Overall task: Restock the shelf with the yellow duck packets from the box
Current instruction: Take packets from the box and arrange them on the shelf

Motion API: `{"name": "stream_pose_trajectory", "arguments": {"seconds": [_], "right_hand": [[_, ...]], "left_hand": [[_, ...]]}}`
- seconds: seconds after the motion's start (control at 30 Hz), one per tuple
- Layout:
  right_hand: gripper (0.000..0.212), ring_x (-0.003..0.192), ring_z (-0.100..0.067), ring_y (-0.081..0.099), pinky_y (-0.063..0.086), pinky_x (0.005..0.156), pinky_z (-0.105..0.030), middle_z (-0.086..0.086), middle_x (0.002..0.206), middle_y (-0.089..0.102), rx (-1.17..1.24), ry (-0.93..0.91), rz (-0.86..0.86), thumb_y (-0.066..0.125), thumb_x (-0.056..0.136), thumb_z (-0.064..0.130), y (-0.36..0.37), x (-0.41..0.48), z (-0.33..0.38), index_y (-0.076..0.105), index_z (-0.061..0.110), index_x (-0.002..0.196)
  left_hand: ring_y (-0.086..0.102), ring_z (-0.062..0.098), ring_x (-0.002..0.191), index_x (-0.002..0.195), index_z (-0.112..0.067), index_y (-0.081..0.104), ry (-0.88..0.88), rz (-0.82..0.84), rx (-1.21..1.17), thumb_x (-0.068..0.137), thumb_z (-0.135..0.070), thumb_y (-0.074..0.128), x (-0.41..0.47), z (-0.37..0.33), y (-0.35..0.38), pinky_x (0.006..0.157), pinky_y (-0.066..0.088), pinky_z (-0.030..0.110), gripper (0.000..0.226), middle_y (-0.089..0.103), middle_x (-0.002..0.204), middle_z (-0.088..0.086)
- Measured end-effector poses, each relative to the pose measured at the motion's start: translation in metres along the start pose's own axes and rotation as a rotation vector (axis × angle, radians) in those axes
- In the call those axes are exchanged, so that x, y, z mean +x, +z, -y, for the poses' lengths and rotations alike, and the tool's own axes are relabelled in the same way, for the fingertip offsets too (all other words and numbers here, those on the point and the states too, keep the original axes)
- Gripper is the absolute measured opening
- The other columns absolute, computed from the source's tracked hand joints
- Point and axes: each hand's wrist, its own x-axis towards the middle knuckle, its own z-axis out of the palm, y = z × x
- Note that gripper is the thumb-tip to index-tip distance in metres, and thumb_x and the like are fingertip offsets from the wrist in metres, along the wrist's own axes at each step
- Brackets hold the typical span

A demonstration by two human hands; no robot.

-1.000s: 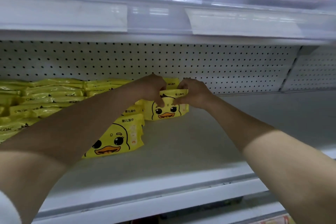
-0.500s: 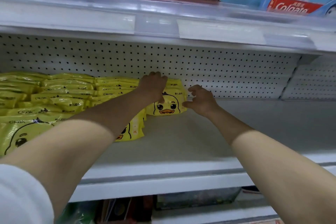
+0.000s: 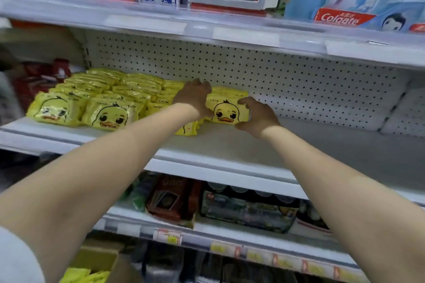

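Down at our lower left, the box (image 3: 99, 257) holds more yellow packets (image 3: 85, 277). Farther out, both our arms reach over the front lip of the shelf (image 3: 230, 163). Our right hand (image 3: 257, 117) is released, its fingers loosely curved and cupped just beside the right edge of the upright duck packet (image 3: 226, 110); we cannot tell whether it touches. Our left hand (image 3: 195, 96) lies at the packet's left edge, fingers spread over the row tops, gripping nothing we can see. The packet stands between the two hands, face toward us, long axis left to right, at the right end of the stocked rows (image 3: 110, 96), with the pegboard (image 3: 310, 85) behind. We judge this one placed; the next reach goes down-left to the box, nearer our left hand.
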Motion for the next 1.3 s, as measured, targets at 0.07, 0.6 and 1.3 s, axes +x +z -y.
{"name": "stream_pose_trajectory", "arguments": {"seconds": [0.07, 0.6, 1.3], "right_hand": [[0.076, 0.127, -0.027, 0.048, 0.047, 0.099, -0.035, -0.005, 0.137, 0.054, -0.017, -0.023, 0.034, 0.080, 0.076, 0.034, -0.001, -0.020, 0.012, 0.042, 0.033, 0.142], [0.077, 0.133, -0.030, 0.040, 0.045, 0.097, -0.044, -0.006, 0.142, 0.049, 0.107, -0.420, 0.270, 0.082, 0.077, 0.035, 0.084, -0.156, 0.159, 0.043, 0.029, 0.143], [0.072, 0.126, -0.030, 0.052, 0.046, 0.097, -0.035, -0.009, 0.140, 0.054, 0.001, -0.316, 0.697, 0.081, 0.077, 0.031, 0.368, -0.156, 0.341, 0.048, 0.020, 0.140]], "left_hand": [[0.041, 0.032, 0.127, 0.130, -0.017, 0.049, -0.098, -0.016, -0.003, 0.072, -0.039, 0.083, -0.032, 0.008, -0.005, 0.100, 0.045, 0.043, 0.072, 0.043, 0.134, 0.012], [0.042, 0.036, 0.114, 0.127, -0.014, 0.048, -0.585, 0.023, 0.134, 0.071, -0.035, 0.083, -0.307, 0.107, -0.062, 0.094, 0.045, 0.044, 0.070, 0.041, 0.124, 0.015], [0.045, 0.033, 0.116, 0.130, -0.021, 0.047, -0.762, 0.338, 0.043, 0.070, -0.040, 0.082, -0.408, 0.426, 0.026, 0.091, 0.048, 0.046, 0.072, 0.045, 0.124, 0.010]]}}
